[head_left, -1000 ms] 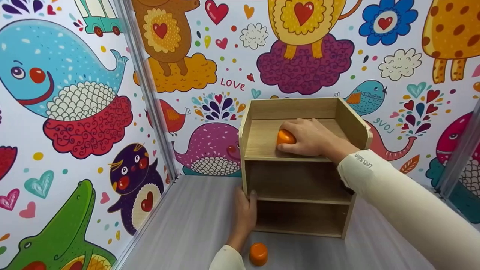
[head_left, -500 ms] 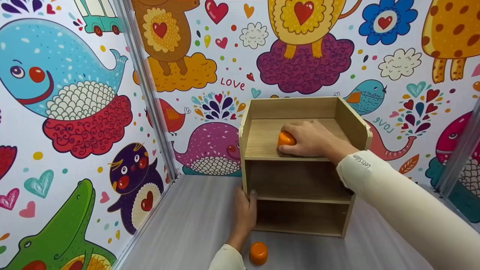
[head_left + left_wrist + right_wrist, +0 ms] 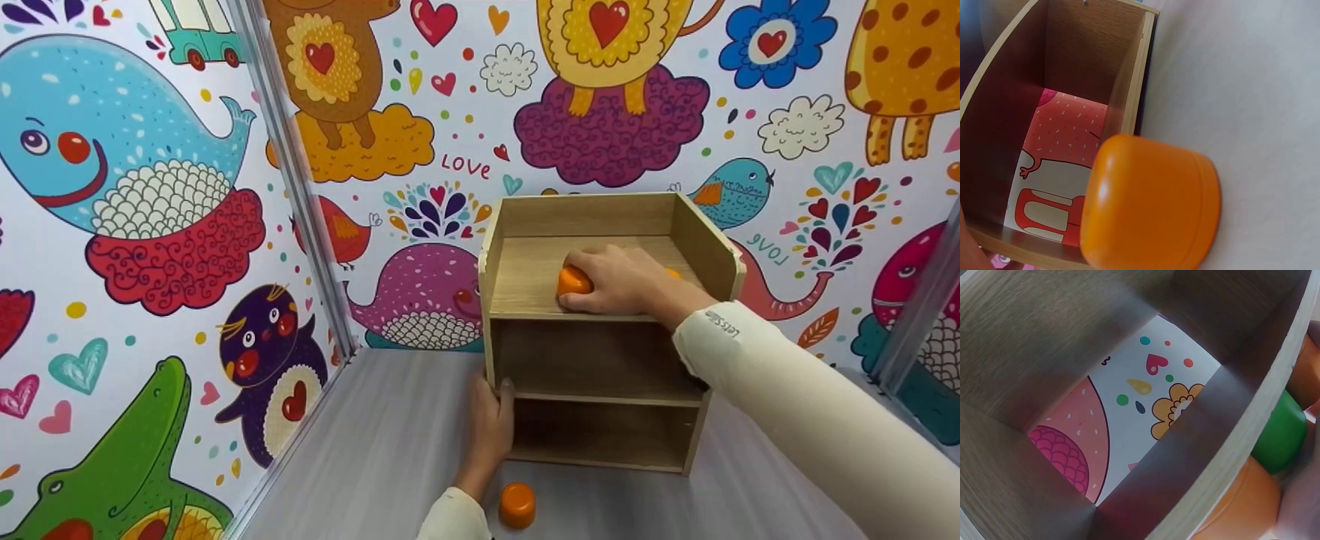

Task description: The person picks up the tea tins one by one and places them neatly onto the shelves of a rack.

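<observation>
My right hand (image 3: 619,277) grips an orange rounded plastic cylinder (image 3: 574,281) on the top level of a small wooden shelf unit (image 3: 600,397). A bit of another orange piece (image 3: 673,274) peeks out behind that wrist. With fingers along the outside and thumb at the front edge, my left hand (image 3: 491,420) holds the unit's left side panel. A matching orange cylinder (image 3: 517,505) stands on the table near my left wrist, and looms large in the left wrist view (image 3: 1151,205). The right wrist view shows a green rounded piece (image 3: 1280,433) between orange ones (image 3: 1247,500), partly hidden by the shelf edge.
Two lower compartments of the unit face me, with wooden boards (image 3: 607,400) between levels. The grey table (image 3: 390,427) extends to both sides. Cartoon-printed walls (image 3: 457,142) stand behind and at the left, joined by a metal corner strip (image 3: 300,172).
The right hand has shifted slightly right and toward me with the orange cylinder. Part of another orange piece has come into sight behind the wrist. The left hand stays put.
</observation>
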Demonstrator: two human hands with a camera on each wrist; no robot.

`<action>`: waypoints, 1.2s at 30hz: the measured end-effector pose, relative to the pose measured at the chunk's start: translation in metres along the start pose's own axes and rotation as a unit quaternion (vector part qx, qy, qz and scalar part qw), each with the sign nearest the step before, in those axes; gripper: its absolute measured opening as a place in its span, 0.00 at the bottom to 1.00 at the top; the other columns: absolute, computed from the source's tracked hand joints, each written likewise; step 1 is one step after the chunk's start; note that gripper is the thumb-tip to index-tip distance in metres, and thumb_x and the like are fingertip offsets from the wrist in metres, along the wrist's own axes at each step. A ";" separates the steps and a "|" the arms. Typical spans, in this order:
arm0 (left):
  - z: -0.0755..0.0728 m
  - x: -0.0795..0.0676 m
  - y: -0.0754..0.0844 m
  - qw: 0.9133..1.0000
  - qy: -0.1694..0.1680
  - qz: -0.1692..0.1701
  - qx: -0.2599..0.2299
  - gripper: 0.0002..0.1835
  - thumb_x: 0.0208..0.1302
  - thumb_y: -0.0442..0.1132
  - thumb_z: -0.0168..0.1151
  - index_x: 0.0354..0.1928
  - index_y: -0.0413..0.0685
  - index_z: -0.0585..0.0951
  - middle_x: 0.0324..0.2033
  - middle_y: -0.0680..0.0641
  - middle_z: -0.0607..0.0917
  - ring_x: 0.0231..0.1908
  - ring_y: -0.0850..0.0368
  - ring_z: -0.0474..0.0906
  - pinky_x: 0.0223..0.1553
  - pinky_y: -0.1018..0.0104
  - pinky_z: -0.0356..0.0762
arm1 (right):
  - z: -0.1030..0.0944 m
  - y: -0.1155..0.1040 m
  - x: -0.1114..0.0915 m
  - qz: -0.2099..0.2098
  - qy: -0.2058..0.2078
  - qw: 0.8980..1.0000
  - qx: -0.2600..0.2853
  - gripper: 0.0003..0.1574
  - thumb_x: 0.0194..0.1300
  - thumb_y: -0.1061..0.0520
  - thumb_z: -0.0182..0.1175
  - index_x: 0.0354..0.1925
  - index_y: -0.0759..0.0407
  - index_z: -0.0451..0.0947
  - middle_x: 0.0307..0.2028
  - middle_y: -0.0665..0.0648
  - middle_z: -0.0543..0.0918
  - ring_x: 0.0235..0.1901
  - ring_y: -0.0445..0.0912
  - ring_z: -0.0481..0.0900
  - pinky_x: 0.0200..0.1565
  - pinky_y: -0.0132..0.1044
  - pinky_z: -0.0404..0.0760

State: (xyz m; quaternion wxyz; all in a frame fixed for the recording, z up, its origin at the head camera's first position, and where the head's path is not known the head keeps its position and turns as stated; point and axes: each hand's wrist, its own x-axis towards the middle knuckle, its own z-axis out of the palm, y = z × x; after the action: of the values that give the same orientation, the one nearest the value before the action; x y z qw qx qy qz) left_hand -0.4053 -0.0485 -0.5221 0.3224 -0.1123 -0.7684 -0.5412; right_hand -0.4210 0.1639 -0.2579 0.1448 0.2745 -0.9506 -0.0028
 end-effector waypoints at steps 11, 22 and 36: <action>0.001 0.000 -0.001 1.000 0.000 0.003 -0.001 0.19 0.72 0.48 0.46 0.59 0.48 0.63 0.43 0.51 0.71 0.42 0.59 0.69 0.45 0.61 0.67 | 0.001 -0.001 0.001 0.010 -0.007 1.000 -0.006 0.37 0.55 0.24 0.50 0.55 0.42 0.71 0.39 0.48 0.79 0.32 0.46 0.73 0.31 0.40 0.68; 0.000 -0.001 0.003 1.000 0.004 -0.003 0.019 0.24 0.72 0.49 0.45 0.63 0.44 0.62 0.48 0.47 0.72 0.49 0.56 0.70 0.51 0.55 0.68 | 0.003 0.000 0.001 0.004 0.002 1.000 -0.008 0.36 0.56 0.25 0.50 0.54 0.42 0.72 0.40 0.47 0.79 0.31 0.45 0.73 0.30 0.39 0.69; -0.001 -0.002 0.005 1.000 0.002 -0.008 0.015 0.24 0.71 0.48 0.46 0.64 0.44 0.61 0.49 0.46 0.72 0.49 0.55 0.70 0.51 0.55 0.68 | 0.003 0.000 0.001 0.001 0.000 1.000 -0.012 0.35 0.56 0.25 0.50 0.54 0.43 0.71 0.43 0.49 0.79 0.33 0.46 0.74 0.31 0.41 0.70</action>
State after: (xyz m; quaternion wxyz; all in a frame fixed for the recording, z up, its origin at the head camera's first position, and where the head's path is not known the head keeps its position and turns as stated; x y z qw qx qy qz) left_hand -0.4010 -0.0476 -0.5192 0.3216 -0.1000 -0.7766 -0.5323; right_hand -0.4223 0.1632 -0.2604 0.1486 0.2717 -0.9507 -0.0142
